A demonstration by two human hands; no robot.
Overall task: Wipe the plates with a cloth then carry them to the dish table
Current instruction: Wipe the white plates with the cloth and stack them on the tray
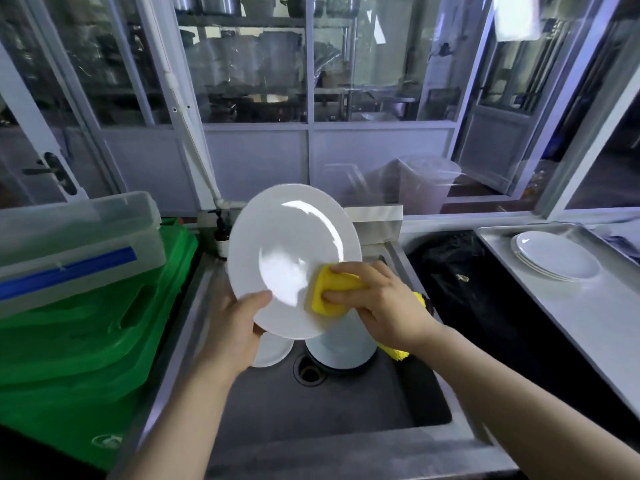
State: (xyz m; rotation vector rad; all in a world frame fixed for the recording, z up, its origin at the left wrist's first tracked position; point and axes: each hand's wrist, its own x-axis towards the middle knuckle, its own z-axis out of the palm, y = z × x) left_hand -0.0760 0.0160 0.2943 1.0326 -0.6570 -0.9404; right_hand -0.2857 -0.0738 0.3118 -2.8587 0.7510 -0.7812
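Observation:
A large white plate (287, 244) is held tilted above the steel sink (346, 403). My left hand (235, 327) grips its lower left rim, thumb on the face. My right hand (381, 299) presses a folded yellow cloth (329, 292) against the plate's lower right part; the cloth's tail hangs below my wrist. Under the held plate, more white dishes (341, 344) lie in the sink near the drain, partly hidden. A small stack of white plates (554, 258) rests on the metal dish table (588, 323) at the right.
Green plastic crates (79, 341) with a clear lidded box (69, 237) on top stand left of the sink. A black bin bag (485, 306) fills the gap between sink and dish table. A pump bottle (221, 233) stands behind the sink. Glass partitions rise behind.

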